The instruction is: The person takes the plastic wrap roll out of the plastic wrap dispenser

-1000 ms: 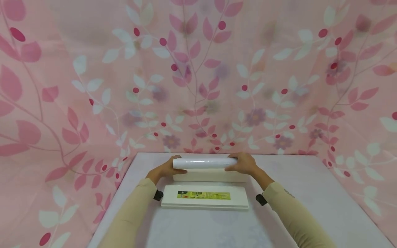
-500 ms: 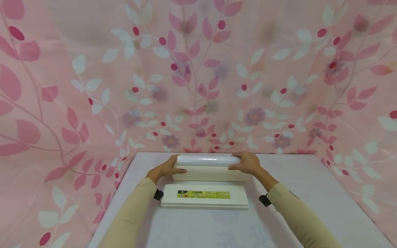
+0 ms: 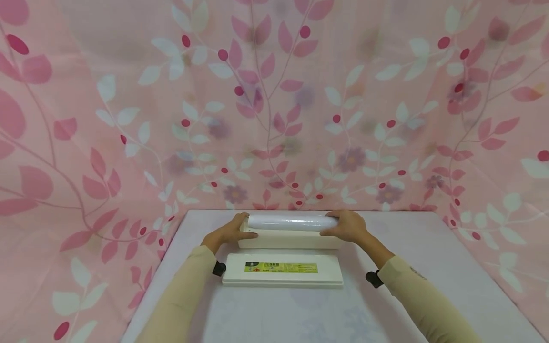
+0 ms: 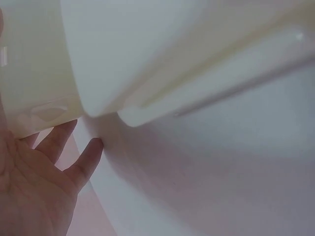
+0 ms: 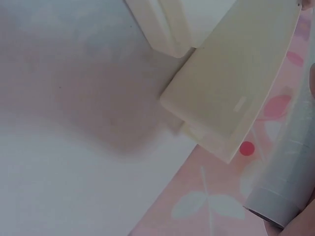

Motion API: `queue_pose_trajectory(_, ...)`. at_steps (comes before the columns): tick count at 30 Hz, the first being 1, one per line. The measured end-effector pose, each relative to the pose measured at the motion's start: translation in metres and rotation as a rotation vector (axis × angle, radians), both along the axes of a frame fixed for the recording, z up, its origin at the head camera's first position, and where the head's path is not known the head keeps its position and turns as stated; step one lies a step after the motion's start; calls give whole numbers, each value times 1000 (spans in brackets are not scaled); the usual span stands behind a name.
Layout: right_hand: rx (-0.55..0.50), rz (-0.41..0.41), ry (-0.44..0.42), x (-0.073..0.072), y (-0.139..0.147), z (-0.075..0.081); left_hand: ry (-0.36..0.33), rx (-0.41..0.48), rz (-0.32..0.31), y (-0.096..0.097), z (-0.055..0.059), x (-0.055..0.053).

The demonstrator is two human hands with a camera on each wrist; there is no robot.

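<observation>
A glossy white roll of cling film (image 3: 291, 222) lies lengthwise over a cream plastic box (image 3: 287, 240) near the table's far edge. My right hand (image 3: 348, 226) grips the roll's right end, thumb in front and fingers over the back. In the right wrist view that end of the roll (image 5: 280, 182) stands apart from the box end (image 5: 211, 98). At the box's left end, my left hand (image 3: 227, 232) holds it, thumb along the front wall. The left wrist view shows its fingers (image 4: 88, 160) by the box's end wall (image 4: 39, 69). How far the roll's left end sits inside is hidden.
A white lid (image 3: 283, 280) with a green-yellow label (image 3: 280, 267) lies in front of the box on the pale cloth-covered table (image 3: 274, 314). Pink leaf-patterned fabric (image 3: 274, 119) hangs behind and at both sides. A dark wrist camera (image 3: 374, 279) sits by the right sleeve.
The roll has shifted right with my right hand, and its left end has come away from my left hand's grasp. The left hand now holds the box end. The lid stays put.
</observation>
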State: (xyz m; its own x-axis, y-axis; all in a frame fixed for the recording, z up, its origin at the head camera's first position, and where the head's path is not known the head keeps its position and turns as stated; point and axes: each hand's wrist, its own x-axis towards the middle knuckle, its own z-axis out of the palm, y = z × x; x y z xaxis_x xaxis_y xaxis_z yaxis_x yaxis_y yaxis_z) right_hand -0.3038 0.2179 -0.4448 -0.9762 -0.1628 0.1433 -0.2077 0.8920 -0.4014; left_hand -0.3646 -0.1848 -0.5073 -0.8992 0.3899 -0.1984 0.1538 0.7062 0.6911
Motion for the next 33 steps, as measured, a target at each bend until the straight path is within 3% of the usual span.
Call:
queue_pose_trajectory(12,5,1,15,15,6,-4,23,32,-16,1,-7,2)
queue_pose_trajectory(19,17,-17,39,22,16,-2,-8,21,11,0,-7,2)
queue_pose_trajectory(33,21,-7,62,27,26,0,3,-2,-5,2,0,1)
